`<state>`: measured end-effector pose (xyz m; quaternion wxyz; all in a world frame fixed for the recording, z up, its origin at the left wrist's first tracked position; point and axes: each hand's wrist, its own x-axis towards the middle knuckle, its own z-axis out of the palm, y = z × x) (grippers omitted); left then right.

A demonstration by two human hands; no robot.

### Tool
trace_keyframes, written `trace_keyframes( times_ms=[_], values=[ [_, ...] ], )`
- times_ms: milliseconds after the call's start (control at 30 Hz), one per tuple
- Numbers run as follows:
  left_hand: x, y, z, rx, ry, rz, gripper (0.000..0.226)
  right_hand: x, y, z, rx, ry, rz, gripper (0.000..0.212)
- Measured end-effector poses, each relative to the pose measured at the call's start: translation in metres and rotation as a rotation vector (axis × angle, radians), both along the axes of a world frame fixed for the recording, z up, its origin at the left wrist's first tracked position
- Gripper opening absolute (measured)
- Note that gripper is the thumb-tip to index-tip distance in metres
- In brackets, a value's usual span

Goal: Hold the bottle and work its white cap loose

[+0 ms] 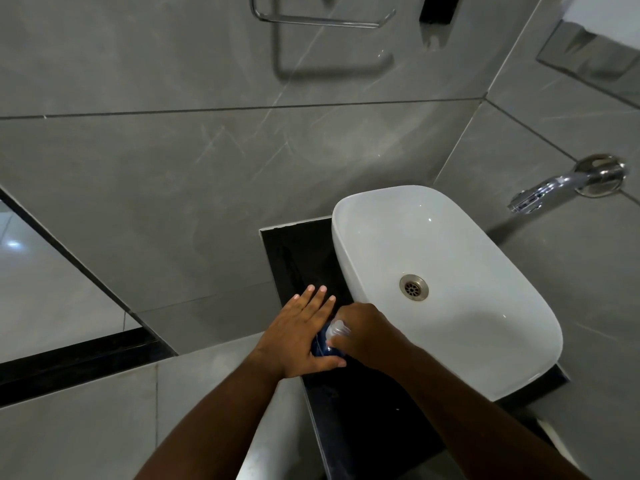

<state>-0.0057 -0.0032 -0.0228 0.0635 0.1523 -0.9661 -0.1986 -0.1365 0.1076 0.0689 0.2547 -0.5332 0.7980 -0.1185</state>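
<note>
The bottle (323,342) is dark blue with a clear top and stands on the black desk (349,410), just beside the white sink (450,341). The left hand (301,336) touches it with straight, slightly spread fingers. The right hand (363,336) curls its fingers on the top.

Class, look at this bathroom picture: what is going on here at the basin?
A person stands at a white basin set on a black counter. The right hand grips the clear top of a dark blue bottle standing on the counter beside the basin. The left hand, fingers straight, rests against the bottle's side. A chrome tap juts from the wall; no water is visible.
</note>
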Motion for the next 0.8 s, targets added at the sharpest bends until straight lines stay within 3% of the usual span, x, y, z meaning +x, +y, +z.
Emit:
trace_keyframes(
  times_ms=[133, 233, 433, 800],
  values=[
    [0.002, 0.0, -0.002, -0.003, 0.002, -0.002, 0.108, 0.005, 0.001, 0.0, 0.008, -0.098, -0.032, 0.054],
    [0.003, 0.001, -0.002, 0.005, 0.011, 0.003, 0.108, 0.0, 0.002, 0.001, -0.038, -0.082, 0.07, 0.045],
    [0.0, 0.001, -0.004, -0.02, 0.047, 0.02, 0.107, -0.004, -0.001, -0.003, -0.02, -0.066, 0.04, 0.024],
    [0.0, -0.003, -0.007, -0.029, 0.053, -0.007, 0.102, 0.022, 0.005, -0.022, -0.138, -0.036, -0.272, 0.023]
  ],
)
